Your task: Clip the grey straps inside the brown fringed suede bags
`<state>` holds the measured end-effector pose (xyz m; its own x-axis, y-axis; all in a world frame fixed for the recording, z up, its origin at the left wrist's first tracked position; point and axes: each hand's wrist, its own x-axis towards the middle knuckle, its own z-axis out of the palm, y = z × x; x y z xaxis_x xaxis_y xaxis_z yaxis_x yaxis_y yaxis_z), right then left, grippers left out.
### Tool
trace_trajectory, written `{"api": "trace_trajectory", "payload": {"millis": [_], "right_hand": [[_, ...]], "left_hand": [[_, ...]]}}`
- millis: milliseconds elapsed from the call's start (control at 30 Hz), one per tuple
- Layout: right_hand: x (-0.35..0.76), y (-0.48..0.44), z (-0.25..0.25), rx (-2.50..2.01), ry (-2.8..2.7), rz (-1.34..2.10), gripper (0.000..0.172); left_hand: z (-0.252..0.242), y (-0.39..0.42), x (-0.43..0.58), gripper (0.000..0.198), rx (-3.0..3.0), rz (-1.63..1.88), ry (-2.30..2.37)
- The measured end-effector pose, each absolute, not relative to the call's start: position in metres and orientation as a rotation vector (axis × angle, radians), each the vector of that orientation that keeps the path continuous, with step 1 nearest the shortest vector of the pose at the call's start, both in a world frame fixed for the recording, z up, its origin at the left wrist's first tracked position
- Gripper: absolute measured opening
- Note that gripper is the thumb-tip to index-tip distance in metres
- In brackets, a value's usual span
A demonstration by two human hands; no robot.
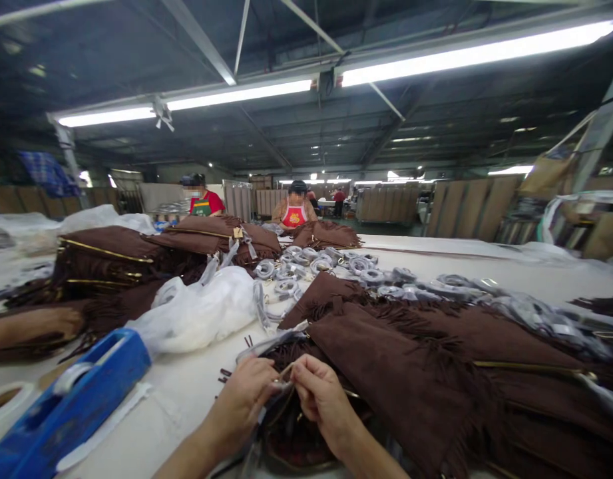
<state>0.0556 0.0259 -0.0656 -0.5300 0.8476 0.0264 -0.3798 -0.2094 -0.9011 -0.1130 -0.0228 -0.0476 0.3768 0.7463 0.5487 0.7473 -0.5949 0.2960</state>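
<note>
My left hand (243, 396) and my right hand (319, 392) meet fingertip to fingertip in front of me, both closed in a pinch. Between them shows a thin tan strip (285, 371), too small to name further. Beneath the hands lies an open brown fringed bag (301, 442) with a dark inside, partly hidden by my wrists. A plastic-wrapped strap (273, 342) runs just behind my fingers. Right of my right hand, brown suede-like fringed bags (396, 372) with gold zippers are piled up.
A blue tape dispenser (81, 399) stands at left beside a tape roll (9, 406). Behind are crumpled white plastic (206, 309), many wrapped coiled straps (321, 263) and more stacked bags (106, 249). Another person's hand (46, 326) rests at far left. Two co-workers are across the table.
</note>
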Motion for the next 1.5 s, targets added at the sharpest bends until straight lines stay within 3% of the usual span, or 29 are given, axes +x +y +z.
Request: {"api": "trace_trajectory", "payload": {"millis": [133, 267, 467, 633, 800, 1133, 1500], "right_hand": [[0.056, 0.029, -0.057, -0.635, -1.093, 1.945, 0.055], [0.059, 0.03, -0.051, -0.62, -1.072, 1.991, 0.055], [0.066, 0.029, -0.055, -0.563, -1.196, 1.949, 0.053], [0.068, 0.027, -0.057, -0.512, -1.452, 1.77, 0.048], [0.07, 0.026, -0.053, -0.494, -1.541, 1.719, 0.046], [0.066, 0.027, -0.063, -0.52, -1.369, 1.828, 0.048], [0.068, 0.031, -0.066, -0.503, -1.292, 1.851, 0.047]], "left_hand": [[-0.051, -0.024, -0.108, 0.022, -2.377, -1.107, -1.233], [-0.052, -0.026, -0.107, 0.031, -2.37, -1.153, -1.135], [-0.037, -0.027, -0.108, 0.025, -2.764, -1.25, -1.43], [-0.038, -0.025, -0.108, 0.026, -2.714, -1.444, -1.595], [-0.047, -0.025, -0.11, 0.004, -2.72, -1.511, -1.76], [-0.041, -0.018, -0.117, 0.031, -3.057, -1.401, -1.478], [-0.054, -0.02, -0.116, 0.027, -2.918, -1.763, -1.978]]}}
